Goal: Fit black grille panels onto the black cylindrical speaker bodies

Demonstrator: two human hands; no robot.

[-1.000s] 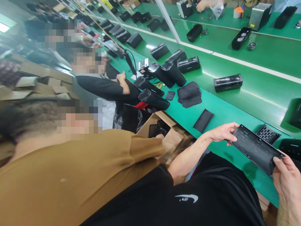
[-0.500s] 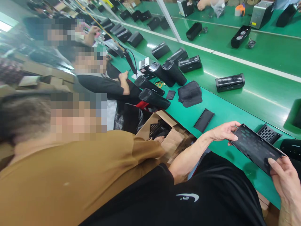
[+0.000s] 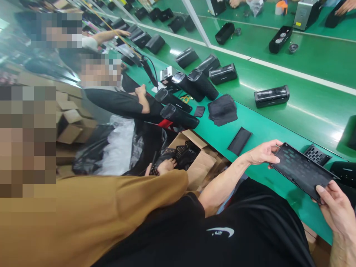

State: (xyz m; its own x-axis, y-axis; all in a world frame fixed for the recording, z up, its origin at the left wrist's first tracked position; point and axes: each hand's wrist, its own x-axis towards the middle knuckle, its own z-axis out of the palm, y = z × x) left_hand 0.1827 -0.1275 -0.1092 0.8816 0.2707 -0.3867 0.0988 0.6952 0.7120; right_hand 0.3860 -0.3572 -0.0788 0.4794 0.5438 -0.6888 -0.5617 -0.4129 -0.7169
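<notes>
A flat black plastic panel (image 3: 302, 170) with rows of small slots is held up over the green bench. My left hand (image 3: 263, 154) grips its left edge. My right hand (image 3: 336, 211) holds the lower corner, with the thumb on the panel's face. Just beyond the panel, a black perforated grille (image 3: 317, 155) lies on the bench, partly hidden by it. A similar flat black panel (image 3: 239, 141) lies farther left, and a black cloth (image 3: 221, 109) lies beyond that.
Several black cylindrical speakers (image 3: 272, 96) stand along the green bench (image 3: 278, 72). A co-worker's hand (image 3: 164, 167) reaches into a cardboard box (image 3: 201, 167) holding black grilles. A black plastic bag (image 3: 144, 148) lies beside it. Other workers sit nearby.
The co-worker in the mustard shirt has leaned away to the left, uncovering the black bag and more boxes. That person's hand has moved within the box. My hands have barely moved.
</notes>
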